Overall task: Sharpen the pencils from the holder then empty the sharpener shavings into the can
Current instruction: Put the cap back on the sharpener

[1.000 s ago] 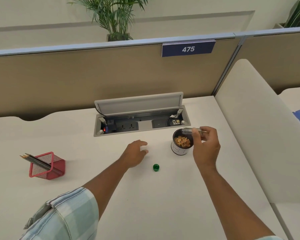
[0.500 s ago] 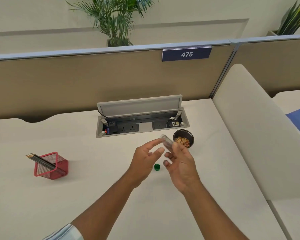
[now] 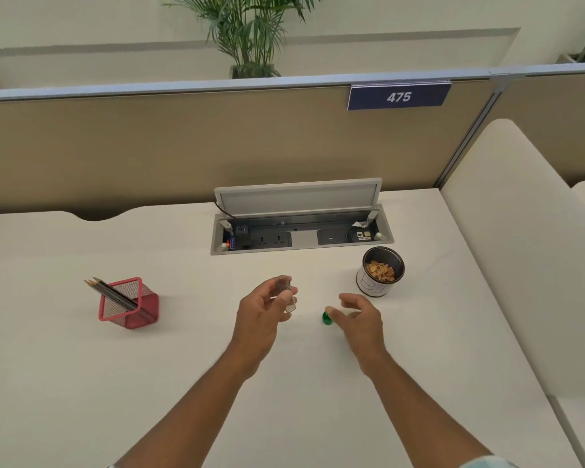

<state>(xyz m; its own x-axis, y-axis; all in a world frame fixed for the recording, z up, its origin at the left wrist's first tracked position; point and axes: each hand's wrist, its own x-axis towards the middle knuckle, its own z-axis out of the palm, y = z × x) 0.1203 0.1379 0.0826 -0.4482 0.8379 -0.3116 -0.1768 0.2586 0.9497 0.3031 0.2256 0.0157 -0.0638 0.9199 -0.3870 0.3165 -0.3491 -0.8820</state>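
My left hand (image 3: 267, 312) holds the clear sharpener shavings case (image 3: 286, 293) upright between thumb and fingers, above the middle of the white desk (image 3: 81, 383). The green sharpener piece (image 3: 326, 318) lies on the desk, and the fingertips of my right hand (image 3: 360, 320) touch it or hover just at it, fingers spread. To the right stands the small can (image 3: 379, 276), holding orange-brown shavings. At the left a red mesh holder (image 3: 129, 304) leans with several grey pencils (image 3: 110, 292) sticking out up-left.
An open power and socket box (image 3: 301, 231) with its lid raised is set into the desk behind the hands. A beige partition (image 3: 149, 146) with a "475" sign stands behind. A cream side panel (image 3: 520, 248) borders the desk on the right.
The clear case passed from my right hand at the can to my left hand. My right hand dropped to the green piece.
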